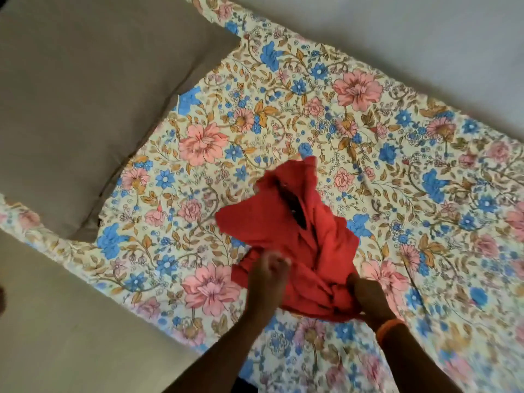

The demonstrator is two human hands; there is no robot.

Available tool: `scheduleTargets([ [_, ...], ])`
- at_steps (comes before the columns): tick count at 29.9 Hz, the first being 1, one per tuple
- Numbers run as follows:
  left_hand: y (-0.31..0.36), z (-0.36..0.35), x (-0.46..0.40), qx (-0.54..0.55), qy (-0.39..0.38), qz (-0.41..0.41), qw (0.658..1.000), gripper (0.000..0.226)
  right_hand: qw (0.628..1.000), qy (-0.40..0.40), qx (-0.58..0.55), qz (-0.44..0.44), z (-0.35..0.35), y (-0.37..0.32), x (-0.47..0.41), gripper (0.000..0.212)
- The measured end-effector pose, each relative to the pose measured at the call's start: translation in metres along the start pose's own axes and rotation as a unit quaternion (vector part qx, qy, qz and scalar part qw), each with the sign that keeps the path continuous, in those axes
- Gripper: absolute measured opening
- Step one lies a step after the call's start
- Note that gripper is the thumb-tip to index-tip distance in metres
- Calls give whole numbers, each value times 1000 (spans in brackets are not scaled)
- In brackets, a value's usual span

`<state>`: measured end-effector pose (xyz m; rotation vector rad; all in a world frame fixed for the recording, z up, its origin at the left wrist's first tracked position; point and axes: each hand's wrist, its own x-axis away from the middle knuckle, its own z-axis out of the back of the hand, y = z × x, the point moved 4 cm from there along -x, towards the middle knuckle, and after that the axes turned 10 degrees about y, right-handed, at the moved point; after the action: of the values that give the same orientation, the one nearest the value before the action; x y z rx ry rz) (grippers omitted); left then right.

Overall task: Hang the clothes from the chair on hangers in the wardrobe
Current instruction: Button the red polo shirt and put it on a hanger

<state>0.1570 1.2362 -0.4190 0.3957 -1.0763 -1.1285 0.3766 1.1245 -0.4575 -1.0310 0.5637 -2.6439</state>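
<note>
the red top lies bunched on the floral sheet, soft, light and floppy by the look of it. your right hand grips its near edge in curled fingers; your left hand touches it, too blurred to read the fingers. take it by the shoulders, i'd say.

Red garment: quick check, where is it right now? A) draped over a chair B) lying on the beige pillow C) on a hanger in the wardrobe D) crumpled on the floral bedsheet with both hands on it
D: the red garment lies bunched on the floral bedsheet, with the left hand and right hand at its near edge; no hanger shows.
</note>
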Motion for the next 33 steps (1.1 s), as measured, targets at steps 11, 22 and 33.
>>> scheduleTargets([
  [11,44,-64,-18,-78,60,-120,988,20,954,140,89,250,-6,-52,-1,39],
  [22,36,-101,-71,76,-11,63,995,9,975,41,-168,136,-25,-88,-55,34],
  [33,25,-98,-68,121,-21,67,990,12,928,340,-88,126,27,-62,-59,27],
])
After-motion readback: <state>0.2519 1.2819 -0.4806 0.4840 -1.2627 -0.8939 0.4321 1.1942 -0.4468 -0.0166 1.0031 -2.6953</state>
